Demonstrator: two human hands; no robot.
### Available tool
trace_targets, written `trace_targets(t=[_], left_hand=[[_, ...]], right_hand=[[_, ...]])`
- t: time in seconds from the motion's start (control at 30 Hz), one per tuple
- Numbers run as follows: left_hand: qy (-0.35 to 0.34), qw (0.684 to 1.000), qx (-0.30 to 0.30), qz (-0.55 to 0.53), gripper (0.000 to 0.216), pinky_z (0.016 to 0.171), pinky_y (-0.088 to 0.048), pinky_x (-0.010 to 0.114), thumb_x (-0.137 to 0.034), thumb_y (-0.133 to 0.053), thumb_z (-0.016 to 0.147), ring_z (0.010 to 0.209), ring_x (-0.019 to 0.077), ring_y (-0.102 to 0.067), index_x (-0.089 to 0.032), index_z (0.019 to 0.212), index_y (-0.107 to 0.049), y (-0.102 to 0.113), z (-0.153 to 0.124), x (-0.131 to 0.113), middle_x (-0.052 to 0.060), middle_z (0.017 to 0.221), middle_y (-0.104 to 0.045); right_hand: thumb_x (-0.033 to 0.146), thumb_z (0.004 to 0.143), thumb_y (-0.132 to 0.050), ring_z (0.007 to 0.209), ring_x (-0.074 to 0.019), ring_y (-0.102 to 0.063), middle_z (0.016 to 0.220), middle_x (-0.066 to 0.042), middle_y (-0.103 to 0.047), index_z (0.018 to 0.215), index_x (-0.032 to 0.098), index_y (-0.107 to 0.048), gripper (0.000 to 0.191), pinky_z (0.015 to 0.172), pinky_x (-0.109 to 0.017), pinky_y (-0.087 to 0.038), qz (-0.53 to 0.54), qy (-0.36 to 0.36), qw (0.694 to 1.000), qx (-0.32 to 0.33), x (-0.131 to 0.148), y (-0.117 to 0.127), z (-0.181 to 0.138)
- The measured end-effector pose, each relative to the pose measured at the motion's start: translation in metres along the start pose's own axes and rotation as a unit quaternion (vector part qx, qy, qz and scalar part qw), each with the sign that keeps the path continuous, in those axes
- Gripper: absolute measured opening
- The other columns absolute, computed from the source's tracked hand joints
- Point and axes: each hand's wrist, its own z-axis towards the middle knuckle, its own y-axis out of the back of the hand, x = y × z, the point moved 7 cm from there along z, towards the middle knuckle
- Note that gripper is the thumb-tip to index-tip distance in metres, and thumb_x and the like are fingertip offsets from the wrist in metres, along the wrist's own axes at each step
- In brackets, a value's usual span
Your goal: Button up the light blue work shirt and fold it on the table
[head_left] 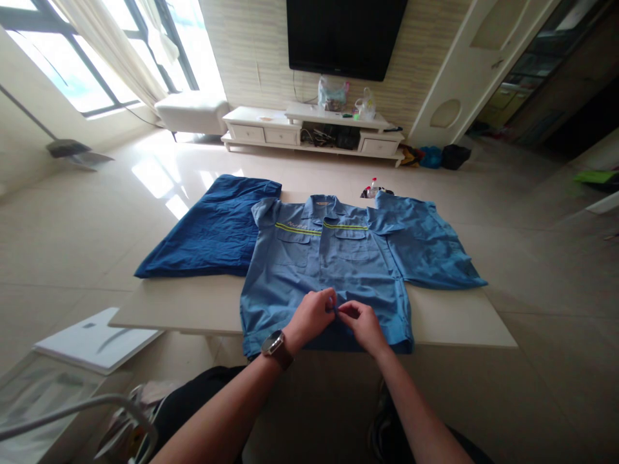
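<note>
A blue short-sleeved work shirt (290, 283) lies front side up across the table, its collar at the far end and yellow stripes over the chest pockets. My left hand (315, 314), with a watch on the wrist, pinches the shirt's front edge near the hem. Close beside it, my right hand (360, 322) pinches the same edge between thumb and fingers. The fingertips almost meet; whether a button sits between them is too small to make out. Dark blue folded cloth (213, 225) lies left of the shirt, and a lighter blue folded garment (425, 238) lies to its right.
The pale table (454, 316) has its near edge just under the shirt hem. Beyond it stand bottles (373, 187), a white TV cabinet (261, 119) and a bench (191, 113). A white flat panel (97, 338) rests on a box at lower left.
</note>
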Motion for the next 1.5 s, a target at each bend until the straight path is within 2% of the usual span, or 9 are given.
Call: trace_targets(t=[0.07, 0.2, 0.37, 0.57, 0.77, 1.1, 1.27, 1.5], left_hand=[[0.004, 1.0, -0.008, -0.027, 0.022, 0.064, -0.038, 0.023, -0.007, -0.058, 0.069, 0.069, 0.0138, -0.061, -0.019, 0.085, -0.066, -0.001, 0.001, 0.0, -0.001, 0.073, -0.068], [0.04, 0.994, 0.014, -0.098, 0.014, 0.059, -0.038, 0.022, -0.017, -0.065, 0.072, 0.065, 0.0132, -0.06, -0.018, 0.086, -0.065, -0.008, 0.001, 0.003, -0.001, 0.071, -0.068], [0.105, 0.978, 0.0, -0.178, 0.018, 0.055, -0.036, 0.02, -0.024, -0.072, 0.072, 0.06, 0.0111, -0.056, -0.017, 0.086, -0.063, -0.014, 0.003, 0.018, -0.002, 0.065, -0.064], [0.129, 0.965, -0.012, -0.229, 0.019, 0.055, -0.035, 0.019, -0.016, -0.07, 0.068, 0.057, 0.0096, -0.054, -0.016, 0.085, -0.062, -0.017, 0.008, 0.031, -0.003, 0.064, -0.064], [0.14, 0.945, -0.03, -0.294, 0.023, 0.052, -0.034, 0.019, -0.017, -0.071, 0.063, 0.054, 0.0085, -0.051, -0.017, 0.083, -0.059, -0.02, 0.01, 0.036, -0.005, 0.061, -0.061], [0.177, 0.903, -0.048, -0.389, 0.031, 0.048, -0.028, 0.017, -0.015, -0.069, 0.058, 0.048, 0.0037, -0.038, -0.02, 0.077, -0.046, -0.022, 0.012, 0.038, -0.011, 0.058, -0.043], [0.172, 0.902, -0.039, -0.395, 0.032, 0.048, -0.027, 0.017, -0.019, -0.07, 0.058, 0.049, 0.0035, -0.038, -0.02, 0.078, -0.045, -0.022, 0.012, 0.037, -0.011, 0.06, -0.043], [0.165, 0.903, 0.009, -0.397, 0.034, 0.046, -0.024, 0.017, -0.02, -0.071, 0.058, 0.045, 0.0032, -0.037, -0.021, 0.077, -0.043, -0.019, 0.013, 0.027, -0.012, 0.054, -0.044]], right_hand=[[0.038, 0.077, -0.071, 0.076, -0.022, -0.068, 0.08, -0.006, -0.075, 0.084, 0.019, -0.073, 0.021, 0.074, -0.034, -0.053, -0.025, 0.015, 1.0, -0.011, 0.003, 0.002, -0.002], [0.028, 0.081, -0.064, 0.076, -0.021, -0.066, 0.08, -0.004, -0.071, 0.08, 0.02, -0.07, 0.01, 0.072, -0.032, -0.05, -0.111, 0.079, 0.99, -0.038, 0.019, 0.005, -0.006], [0.023, 0.086, -0.061, 0.075, -0.0201, -0.065, 0.08, -0.004, -0.068, 0.078, 0.021, -0.068, 0.01, 0.071, -0.031, -0.05, -0.139, 0.126, 0.981, -0.045, 0.031, 0.003, -0.01], [0.027, 0.088, -0.065, 0.074, -0.02, -0.066, 0.081, -0.004, -0.069, 0.08, 0.022, -0.069, 0.011, 0.071, -0.031, -0.052, -0.121, 0.127, 0.983, -0.055, 0.033, 0.003, -0.01], [0.032, 0.09, -0.063, 0.073, -0.0196, -0.064, 0.08, -0.004, -0.068, 0.078, 0.022, -0.068, 0.016, 0.069, -0.031, -0.052, -0.11, 0.136, 0.982, -0.065, 0.039, 0.005, -0.01], [0.026, 0.091, -0.06, 0.076, -0.019, -0.062, 0.081, -0.005, -0.067, 0.077, 0.022, -0.069, 0.017, 0.071, -0.031, -0.05, -0.12, 0.181, 0.973, -0.08, 0.054, 0.005, -0.015], [0.029, 0.09, -0.063, 0.077, -0.0202, -0.064, 0.081, -0.005, -0.069, 0.078, 0.022, -0.069, 0.016, 0.071, -0.032, -0.052, -0.115, 0.164, 0.976, -0.08, 0.055, 0.007, -0.015], [0.027, 0.091, -0.062, 0.077, -0.0202, -0.064, 0.082, -0.005, -0.068, 0.078, 0.023, -0.066, 0.015, 0.071, -0.031, -0.052, -0.12, 0.158, 0.977, -0.076, 0.055, 0.008, -0.015]])
